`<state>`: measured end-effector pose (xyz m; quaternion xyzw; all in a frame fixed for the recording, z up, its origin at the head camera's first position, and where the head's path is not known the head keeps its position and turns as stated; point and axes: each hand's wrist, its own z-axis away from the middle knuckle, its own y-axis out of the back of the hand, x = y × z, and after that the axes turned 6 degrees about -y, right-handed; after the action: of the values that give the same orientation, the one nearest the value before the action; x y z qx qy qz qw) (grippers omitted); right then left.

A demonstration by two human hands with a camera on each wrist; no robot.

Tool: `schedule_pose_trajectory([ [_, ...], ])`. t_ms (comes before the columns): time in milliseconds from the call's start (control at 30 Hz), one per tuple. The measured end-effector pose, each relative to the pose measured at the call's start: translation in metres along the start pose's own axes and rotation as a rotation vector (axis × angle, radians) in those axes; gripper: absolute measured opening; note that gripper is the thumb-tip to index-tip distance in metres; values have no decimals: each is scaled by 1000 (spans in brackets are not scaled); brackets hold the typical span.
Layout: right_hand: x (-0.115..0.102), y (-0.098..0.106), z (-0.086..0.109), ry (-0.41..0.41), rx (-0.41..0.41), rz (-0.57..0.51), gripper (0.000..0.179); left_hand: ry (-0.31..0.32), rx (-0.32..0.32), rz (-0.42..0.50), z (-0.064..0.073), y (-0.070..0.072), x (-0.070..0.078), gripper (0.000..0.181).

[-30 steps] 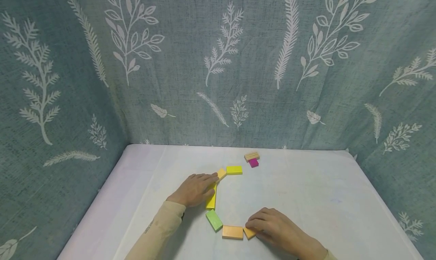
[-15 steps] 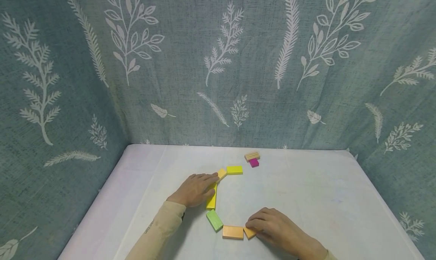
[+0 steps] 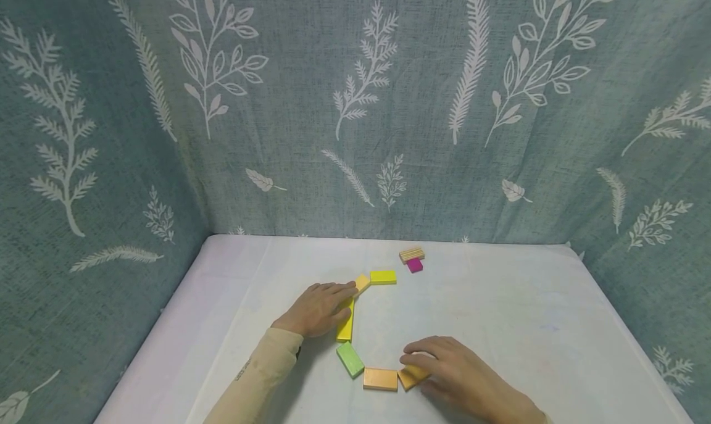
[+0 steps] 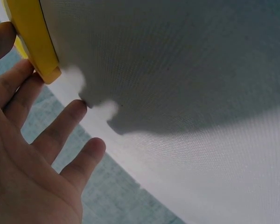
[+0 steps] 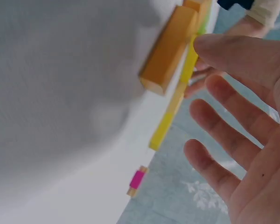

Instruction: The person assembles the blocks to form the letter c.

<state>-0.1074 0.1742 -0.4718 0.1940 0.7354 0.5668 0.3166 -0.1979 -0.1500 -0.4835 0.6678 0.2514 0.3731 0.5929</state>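
Note:
Several coloured blocks lie end to end in a curve on the white tabletop. My left hand (image 3: 316, 310) rests at the long yellow block (image 3: 345, 328), fingers extended; in the left wrist view, thumb and fingertips touch that yellow block (image 4: 35, 37). Its fingertips also reach the pale orange block (image 3: 363, 282). My right hand (image 3: 458, 374) is over the orange block (image 3: 410, 379) at the curve's near right end. In the right wrist view its fingers are spread, beside the orange block (image 5: 168, 51); whether the thumb touches it I cannot tell.
A green block (image 3: 350, 359) and another orange block (image 3: 380, 379) link the two hands' blocks. A short yellow block (image 3: 383, 278) lies at the far end. Behind it are a magenta block (image 3: 415, 265) and a striped wooden piece (image 3: 411, 255). Patterned cloth (image 3: 355, 103) hangs around the table.
The fingers of my right hand have loosened and spread, uncovering more of the orange block. My left hand and the other blocks stay in place.

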Motion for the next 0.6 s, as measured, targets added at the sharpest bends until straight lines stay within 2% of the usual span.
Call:
schedule_pose_trajectory([
  [167, 3, 8, -2, -38, 97, 54, 64, -1, 5, 6, 0, 1, 0, 45],
  [400, 13, 10, -5, -52, 261, 76, 78, 6, 8, -3, -1, -1, 0, 45],
  [467, 16, 10, -6, -44, 315, 78, 76, 2, 9, -2, 0, -1, 0, 45],
  [600, 23, 11, -7, -12, 430, 67, 61, -2, 6, -3, 0, -1, -1, 44],
])
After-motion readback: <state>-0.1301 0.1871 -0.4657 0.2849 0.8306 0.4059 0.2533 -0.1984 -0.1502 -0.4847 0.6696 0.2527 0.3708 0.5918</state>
